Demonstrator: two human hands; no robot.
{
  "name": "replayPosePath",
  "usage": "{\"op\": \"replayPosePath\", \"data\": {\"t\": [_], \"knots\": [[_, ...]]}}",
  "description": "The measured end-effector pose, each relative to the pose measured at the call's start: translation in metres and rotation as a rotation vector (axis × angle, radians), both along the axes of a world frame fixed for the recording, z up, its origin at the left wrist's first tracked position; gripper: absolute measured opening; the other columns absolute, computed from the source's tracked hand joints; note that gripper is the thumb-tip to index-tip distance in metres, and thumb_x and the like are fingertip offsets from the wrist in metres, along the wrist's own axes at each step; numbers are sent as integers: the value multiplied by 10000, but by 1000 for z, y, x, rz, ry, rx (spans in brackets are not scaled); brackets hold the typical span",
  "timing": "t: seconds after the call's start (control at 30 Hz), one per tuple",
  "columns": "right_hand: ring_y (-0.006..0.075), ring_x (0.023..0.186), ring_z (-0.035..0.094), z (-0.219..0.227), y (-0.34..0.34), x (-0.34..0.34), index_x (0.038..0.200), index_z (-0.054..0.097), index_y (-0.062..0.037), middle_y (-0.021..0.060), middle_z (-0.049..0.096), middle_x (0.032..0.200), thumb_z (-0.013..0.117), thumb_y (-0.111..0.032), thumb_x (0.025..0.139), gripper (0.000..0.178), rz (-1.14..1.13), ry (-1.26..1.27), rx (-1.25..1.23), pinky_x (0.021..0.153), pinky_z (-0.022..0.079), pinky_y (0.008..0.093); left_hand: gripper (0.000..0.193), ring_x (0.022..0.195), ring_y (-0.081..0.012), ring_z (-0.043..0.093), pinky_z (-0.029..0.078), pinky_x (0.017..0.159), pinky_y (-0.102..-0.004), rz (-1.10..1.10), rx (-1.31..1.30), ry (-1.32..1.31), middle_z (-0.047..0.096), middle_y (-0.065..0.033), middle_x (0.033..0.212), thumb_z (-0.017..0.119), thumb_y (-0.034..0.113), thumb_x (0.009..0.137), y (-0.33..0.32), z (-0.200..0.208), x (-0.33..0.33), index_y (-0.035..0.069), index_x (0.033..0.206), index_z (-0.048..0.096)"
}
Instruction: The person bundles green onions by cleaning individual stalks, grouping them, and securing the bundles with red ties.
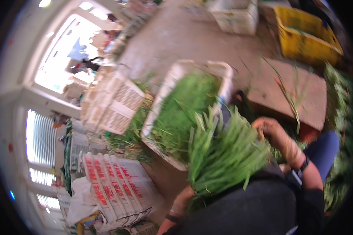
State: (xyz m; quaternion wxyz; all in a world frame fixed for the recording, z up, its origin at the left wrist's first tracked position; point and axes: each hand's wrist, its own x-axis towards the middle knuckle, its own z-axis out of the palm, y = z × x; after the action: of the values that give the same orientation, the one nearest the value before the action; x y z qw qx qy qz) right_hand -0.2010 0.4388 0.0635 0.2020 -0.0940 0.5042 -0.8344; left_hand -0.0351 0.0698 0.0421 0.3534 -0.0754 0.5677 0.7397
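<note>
A large bunch of garlic chives (229,152), long flat green leaves fanned out, lies across my lap in front of my dark clothing. At its lower left edge is my gloved left hand (184,197), closed on the bunch, with the fingers hidden behind the leaves. My gloved right hand (272,131) is by the bunch's upper right side, its fingers curled; blur hides what is in them. Just beyond the bunch stands a white plastic crate (155,115) holding loose green leaves and trimmings (188,98).
A brown cardboard box (290,92) with a few leaf strands lies to the right. Beyond it are a yellow crate (308,45) and a white crate (235,19). Stacked white boxes (117,184) and a slatted crate (113,103) stand left; greens (335,129) pile up far right.
</note>
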Motion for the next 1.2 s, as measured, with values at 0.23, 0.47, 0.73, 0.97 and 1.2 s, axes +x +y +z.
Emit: {"op": "replayPosePath", "data": {"t": [0.23,0.47,0.73,0.97,1.2], "knots": [[141,881,606,-19,38,20,1349,461,-33,53,648,1004,587,-249,949,472,-157,33,188,804,485,280,694,1287,-241,457,351,1091,-363,103,52,-109,465,-150,1424,667,140,827,0,-44,8,-8,1440,377],[74,700,530,-5,33,29,932,703,-51,-33,623,755,623,-248,908,214,-134,73,384,631,451,253,657,1265,-234,476,369,1074,-360,134,17,-120,480,-150,1408,656,137,846,-1,-42,29,-2,1432,394],[278,1023,614,25,28,23,966,705,-15,139,671,1049,632,-398,884,400,92,488,992,900,481,371,615,1239,-227,497,391,1055,-357,146,24,-147,498,-149,1391,645,133,868,-6,-48,28,6,1423,412],[400,749,649,8,-10,13,843,720,-8,209,663,749,667,-554,756,555,573,507,1425,753,523,449,578,1217,-220,516,409,1039,-354,150,16,-160,514,-149,1376,634,129,888,-10,-45,35,12,1415,428],[201,807,675,-16,-11,24,941,712,18,131,711,822,659,-207,817,261,313,3,671,779,516,332,542,1194,-214,535,428,1022,-350,176,14,-193,529,-148,1361,624,126,907,-19,-45,46,19,1407,444]]}}
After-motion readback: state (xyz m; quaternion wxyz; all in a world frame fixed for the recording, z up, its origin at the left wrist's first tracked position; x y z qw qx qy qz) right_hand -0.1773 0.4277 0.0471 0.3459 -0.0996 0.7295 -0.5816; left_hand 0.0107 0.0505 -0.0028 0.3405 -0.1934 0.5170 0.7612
